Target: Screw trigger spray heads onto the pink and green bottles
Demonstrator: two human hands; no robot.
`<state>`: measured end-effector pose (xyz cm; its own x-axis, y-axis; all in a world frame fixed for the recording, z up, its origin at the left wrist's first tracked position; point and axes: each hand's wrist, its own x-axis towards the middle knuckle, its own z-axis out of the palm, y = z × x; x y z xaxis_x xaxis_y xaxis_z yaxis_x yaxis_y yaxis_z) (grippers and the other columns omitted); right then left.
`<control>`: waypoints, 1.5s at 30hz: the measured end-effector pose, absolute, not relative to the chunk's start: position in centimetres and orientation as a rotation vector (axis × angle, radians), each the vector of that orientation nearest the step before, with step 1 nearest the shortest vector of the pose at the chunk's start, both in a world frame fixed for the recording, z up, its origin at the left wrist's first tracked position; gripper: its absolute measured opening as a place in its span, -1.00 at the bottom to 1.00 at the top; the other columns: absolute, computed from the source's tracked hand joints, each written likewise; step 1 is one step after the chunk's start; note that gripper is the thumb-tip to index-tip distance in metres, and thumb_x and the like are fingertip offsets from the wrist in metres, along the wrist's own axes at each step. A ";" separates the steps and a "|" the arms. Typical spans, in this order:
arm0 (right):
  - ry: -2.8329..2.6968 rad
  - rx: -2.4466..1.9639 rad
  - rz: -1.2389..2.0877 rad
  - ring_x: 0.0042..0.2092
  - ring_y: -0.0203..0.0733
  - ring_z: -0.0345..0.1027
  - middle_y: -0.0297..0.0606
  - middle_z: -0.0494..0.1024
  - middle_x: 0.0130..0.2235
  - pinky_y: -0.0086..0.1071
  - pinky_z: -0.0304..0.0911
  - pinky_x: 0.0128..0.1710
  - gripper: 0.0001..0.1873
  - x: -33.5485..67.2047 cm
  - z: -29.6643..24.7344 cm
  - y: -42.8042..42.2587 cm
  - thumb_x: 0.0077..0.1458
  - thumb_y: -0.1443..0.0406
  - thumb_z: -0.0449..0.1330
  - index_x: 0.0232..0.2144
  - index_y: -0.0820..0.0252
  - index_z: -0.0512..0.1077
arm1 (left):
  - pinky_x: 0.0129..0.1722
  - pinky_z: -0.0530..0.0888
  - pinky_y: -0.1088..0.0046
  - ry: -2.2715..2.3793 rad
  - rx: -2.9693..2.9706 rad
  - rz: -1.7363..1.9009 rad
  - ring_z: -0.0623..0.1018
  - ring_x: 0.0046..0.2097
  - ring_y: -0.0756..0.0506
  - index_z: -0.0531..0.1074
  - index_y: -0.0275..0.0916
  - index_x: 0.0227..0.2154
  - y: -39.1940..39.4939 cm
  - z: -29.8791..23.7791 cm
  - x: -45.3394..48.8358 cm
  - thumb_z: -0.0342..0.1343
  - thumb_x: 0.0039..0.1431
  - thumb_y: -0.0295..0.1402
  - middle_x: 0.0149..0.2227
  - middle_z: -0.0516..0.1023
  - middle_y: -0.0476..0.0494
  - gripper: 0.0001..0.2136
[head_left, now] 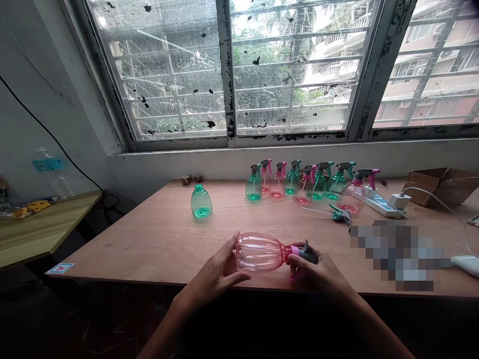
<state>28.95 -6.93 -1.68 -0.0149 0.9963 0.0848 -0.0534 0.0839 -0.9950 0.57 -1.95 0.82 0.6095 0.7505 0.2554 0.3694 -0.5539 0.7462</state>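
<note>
A pink, ribbed clear spray bottle [260,253] lies sideways between my hands above the table's front edge. Around its base, at the left end, my left hand [220,269] is closed, thumb below and fingers behind. My right hand [318,271] grips the black and pink spray head [305,253] at the neck on the right. Part of the pink trigger is hidden under my right fingers. A green bottle without a head [202,203] stands upright farther back on the left. Beyond my right hand lies a loose green and black spray head [340,214] with its tube.
Several green and pink spray bottles [277,185] with heads on stand along the back. A white power strip [379,202], a cardboard box [441,187] and a blurred patch [404,254] are on the right. Two small brown blocks [186,180] sit near the wall.
</note>
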 end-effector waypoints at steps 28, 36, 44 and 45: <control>-1.248 -1.059 1.150 -0.48 -0.20 0.46 -0.28 0.61 -0.52 -0.42 0.32 -0.45 -0.58 29.1 -1.9 -6.9 0.09 0.06 0.34 -0.17 0.27 0.42 | 0.28 0.30 0.07 0.791 2.079 0.770 0.36 0.27 -0.27 -0.16 0.08 0.38 -1.5 0.3 0.4 0.30 0.16 -0.31 0.35 0.20 -0.17 -0.12; -1.285 -1.047 1.161 -0.45 -0.19 0.48 -0.29 0.61 -0.51 -0.42 0.35 -0.42 -0.61 29.2 -2.1 -6.9 0.10 0.07 0.34 -0.17 0.25 0.43 | 0.31 0.24 0.02 0.806 2.076 0.758 0.26 0.32 -0.32 -0.10 -0.01 0.38 -1.6 0.5 0.4 0.29 0.17 -0.25 0.37 0.15 -0.21 -0.16; -1.285 -1.030 1.168 -0.46 -0.22 0.47 -0.29 0.61 -0.48 -0.44 0.35 -0.44 -0.61 29.1 -1.8 -6.8 0.10 0.06 0.34 -0.21 0.26 0.45 | 0.23 0.36 0.08 0.778 2.049 0.765 0.46 0.18 -0.25 -0.23 0.10 0.38 -1.7 0.1 0.3 0.32 0.13 -0.30 0.32 0.22 -0.20 -0.06; -1.285 -1.034 1.167 -0.46 -0.21 0.47 -0.30 0.61 -0.49 -0.44 0.35 -0.45 -0.61 29.1 -1.9 -6.8 0.10 0.06 0.34 -0.21 0.26 0.45 | 0.23 0.35 0.07 0.778 2.039 0.760 0.46 0.17 -0.26 -0.25 0.06 0.39 -1.7 0.2 0.3 0.31 0.14 -0.28 0.31 0.24 -0.23 -0.06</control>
